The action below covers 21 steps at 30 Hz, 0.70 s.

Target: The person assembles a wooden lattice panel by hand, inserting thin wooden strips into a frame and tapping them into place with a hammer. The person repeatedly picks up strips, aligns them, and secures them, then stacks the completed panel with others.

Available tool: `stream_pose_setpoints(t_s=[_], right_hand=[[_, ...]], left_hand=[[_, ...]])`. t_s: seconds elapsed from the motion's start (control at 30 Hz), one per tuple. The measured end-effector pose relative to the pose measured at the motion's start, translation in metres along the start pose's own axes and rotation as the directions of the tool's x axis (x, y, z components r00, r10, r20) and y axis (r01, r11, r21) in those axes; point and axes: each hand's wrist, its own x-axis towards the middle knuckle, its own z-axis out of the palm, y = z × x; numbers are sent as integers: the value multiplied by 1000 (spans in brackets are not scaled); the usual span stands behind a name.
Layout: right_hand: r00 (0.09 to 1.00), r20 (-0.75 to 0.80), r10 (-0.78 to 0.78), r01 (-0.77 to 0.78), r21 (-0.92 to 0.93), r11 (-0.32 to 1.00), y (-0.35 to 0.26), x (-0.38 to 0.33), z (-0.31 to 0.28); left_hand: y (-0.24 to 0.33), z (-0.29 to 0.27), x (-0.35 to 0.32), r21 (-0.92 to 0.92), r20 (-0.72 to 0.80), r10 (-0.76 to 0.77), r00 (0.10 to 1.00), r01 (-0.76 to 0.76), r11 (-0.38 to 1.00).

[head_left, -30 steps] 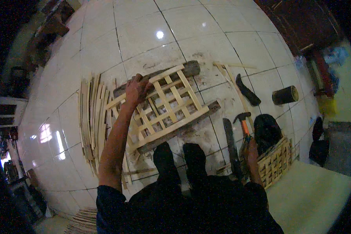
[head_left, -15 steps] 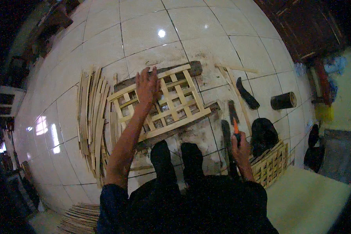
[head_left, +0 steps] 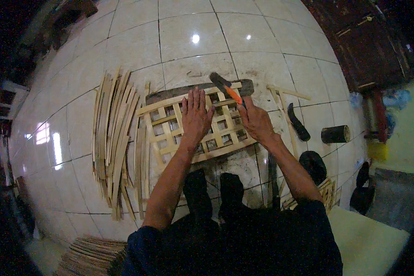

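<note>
A woven lattice of pale bamboo strips (head_left: 165,140) lies on the floor in front of my feet, its far side over a dark wooden board (head_left: 163,95). My left hand (head_left: 198,117) rests flat on the lattice, fingers stretched out and pointing away from me. In my right hand (head_left: 257,122) I hold a hammer (head_left: 233,94) with an orange and black handle, its fingers wrapped round the grip. The hammer's dark head is over the lattice's far edge. Whether it touches the strips I cannot tell.
Loose bamboo strips (head_left: 117,133) lie heaped at the left, with more dark strips (head_left: 89,253) at the lower left. To the right are a dark curved piece (head_left: 298,122), a dark cylinder (head_left: 336,134) and a rounded black object (head_left: 313,166). Another woven piece (head_left: 327,193) lies beside my right arm.
My right hand has brought the hammer from beside my right foot up and left over the lattice's far edge. My left hand stays flat on the lattice. The view has shifted slightly.
</note>
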Motion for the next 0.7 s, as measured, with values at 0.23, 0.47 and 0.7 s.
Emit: stream_pose_setpoints(t_s=[0.23,0.47,0.7], right_hand=[[933,-79,350,-333,173,927,24,-1,8],[956,-258,139,-147,-13,989,64,-8,49],[910,-149,386,-363,160,918,55,-3,57]], left_hand=[[2,-3,0,-3,-44,-2,999,2,1000],[8,-4,4,-52,0,-12,1000,12,999],[3,0,1,-52,39,-15,999,17,999]])
